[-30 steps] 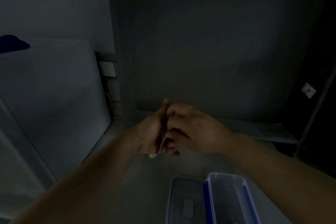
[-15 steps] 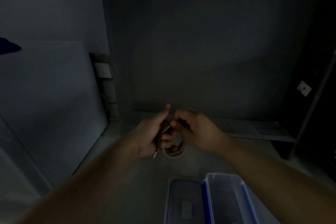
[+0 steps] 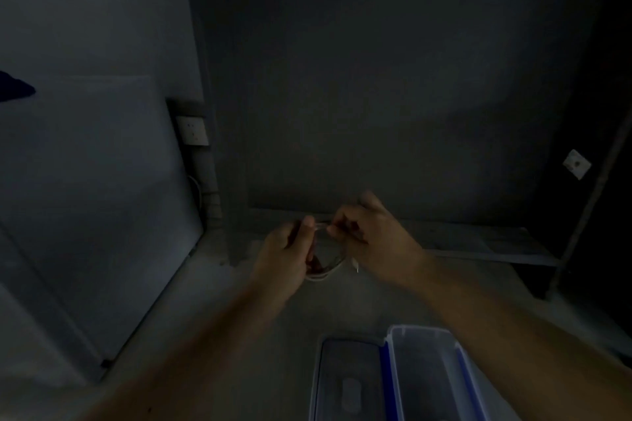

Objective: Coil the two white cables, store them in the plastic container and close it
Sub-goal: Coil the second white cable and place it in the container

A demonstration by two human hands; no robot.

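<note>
Hands now parted, left hand (image 3: 285, 251) and right hand (image 3: 372, 241) fingers pinching white cable (image 3: 323, 275) loop

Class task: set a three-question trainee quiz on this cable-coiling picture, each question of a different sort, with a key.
1. True or false: the container is shut.
2. Which hands hold the cable? A) left only B) right only C) both
3. Fill in: the lid lies to the ____ of the container's tub.

Key
1. False: it lies open, lid beside the tub.
2. C: the left hand and right hand both grip the coiled loop in the air above the table.
3. Left.
</note>
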